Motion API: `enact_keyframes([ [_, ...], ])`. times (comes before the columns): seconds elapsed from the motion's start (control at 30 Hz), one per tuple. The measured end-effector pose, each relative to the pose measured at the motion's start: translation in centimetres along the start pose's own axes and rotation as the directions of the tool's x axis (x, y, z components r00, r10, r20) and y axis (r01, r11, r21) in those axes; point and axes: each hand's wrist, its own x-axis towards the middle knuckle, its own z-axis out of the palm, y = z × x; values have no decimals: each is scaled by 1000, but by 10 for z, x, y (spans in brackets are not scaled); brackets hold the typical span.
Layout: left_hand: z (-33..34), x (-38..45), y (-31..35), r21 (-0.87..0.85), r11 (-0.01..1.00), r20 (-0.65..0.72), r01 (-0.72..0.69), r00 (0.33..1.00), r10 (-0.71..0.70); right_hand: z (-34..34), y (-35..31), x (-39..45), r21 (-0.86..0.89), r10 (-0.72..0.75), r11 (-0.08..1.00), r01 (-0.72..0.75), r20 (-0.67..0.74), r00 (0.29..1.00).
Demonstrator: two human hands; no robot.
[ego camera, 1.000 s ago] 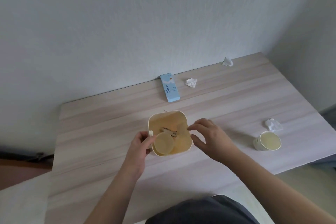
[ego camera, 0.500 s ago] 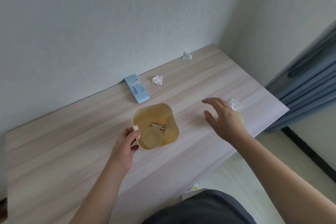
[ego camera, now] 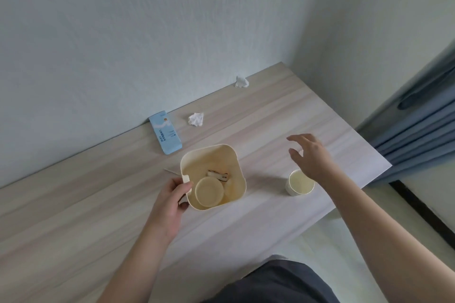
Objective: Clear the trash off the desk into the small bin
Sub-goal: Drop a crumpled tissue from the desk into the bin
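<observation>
A small cream bin (ego camera: 232,155) stands mid-desk, with a paper cup (ego camera: 209,191) and a dark-marked scrap (ego camera: 217,175) lying inside. My left hand (ego camera: 172,198) grips the bin's near-left corner. My right hand (ego camera: 311,156) hovers open, fingers spread, above the desk just behind a second paper cup (ego camera: 300,182) that stands upright near the right edge. A blue carton (ego camera: 165,135) lies flat by the wall. One crumpled tissue (ego camera: 196,119) sits right of the carton, another crumpled tissue (ego camera: 241,82) at the far back. A tissue seen earlier by the cup is hidden under my right hand.
The wooden desk (ego camera: 98,204) meets a white wall at the back and a corner on the right. Blue-grey curtains (ego camera: 423,115) hang beyond the desk's right edge. A thin stick (ego camera: 171,171) lies left of the bin. My dark-clothed lap (ego camera: 275,283) is below.
My right hand left the bin's rim and swung right over the standing cup and the tissue beside it. The view turned right. My left hand kept hold of the bin.
</observation>
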Motion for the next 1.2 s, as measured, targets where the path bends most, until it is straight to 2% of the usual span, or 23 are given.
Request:
enact_keyframes([
  [0.17,32,11,-11,-26,1000,-53,12,999,-14,12,72,49,-174,171,977,-127,273,947],
  [0.33,51,16,-15,-24,999,-99,22,995,-24,36,110,65,-279,247,950,-139,398,884],
  [0.5,63,19,-19,-4,1000,-134,26,991,-26,52,121,66,-290,222,947,-135,293,930],
  [0.7,79,25,-22,13,998,-149,64,987,-61,42,110,74,-55,166,986,-158,229,959],
  [0.83,90,29,-21,13,997,-135,73,988,-71,19,83,74,90,26,995,-37,121,992],
  [1.03,98,34,-16,8,997,-116,72,991,-70,-20,23,66,256,-154,954,155,-24,988],
  [1.13,102,35,-15,27,997,-98,74,993,-71,-27,-14,49,334,-247,911,243,-33,969],
  [1.2,104,35,-15,20,997,-91,70,994,-67,-25,-31,40,372,-280,893,254,16,960],
])
